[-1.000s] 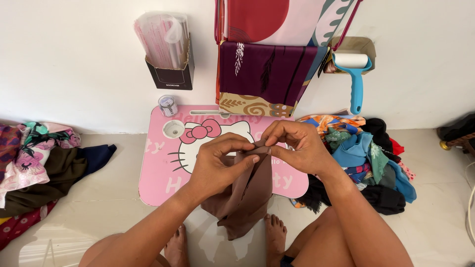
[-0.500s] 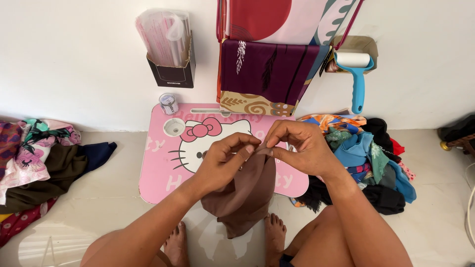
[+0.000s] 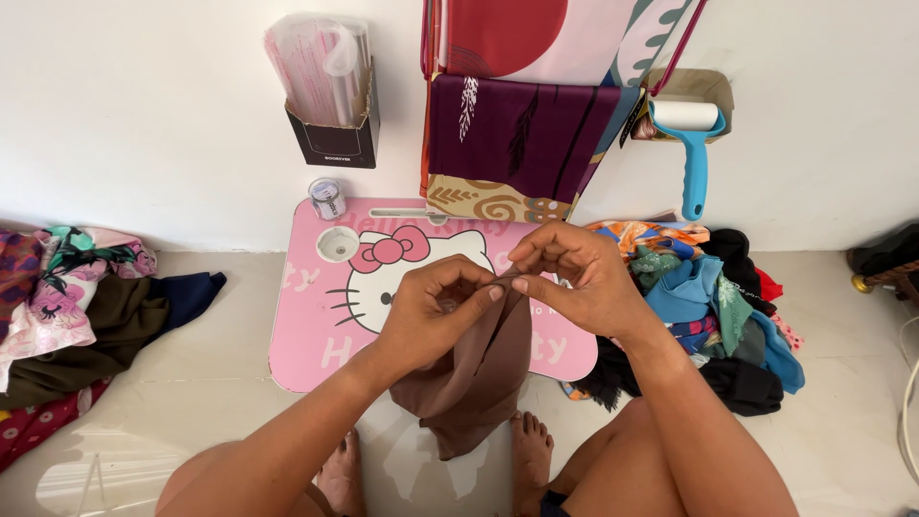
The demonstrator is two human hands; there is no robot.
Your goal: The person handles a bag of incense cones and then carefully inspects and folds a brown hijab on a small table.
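Here, left hand [image 3: 431, 321] and right hand [image 3: 574, 282] each pinch the soft, draping brown cloth [image 3: 474, 383] in a tight grip.

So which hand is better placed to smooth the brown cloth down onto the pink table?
Probably the left hand: its palm already lies on the brown cloth over the pink table, while the right hand only pinches the top edge.

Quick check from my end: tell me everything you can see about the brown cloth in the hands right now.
The brown cloth is plain, thin, soft-looking fabric, bunched and folded lengthwise. The left hand and right hand pinch its top edge together above the pink table. It hangs limp past the table's near edge, ending between the bare feet.
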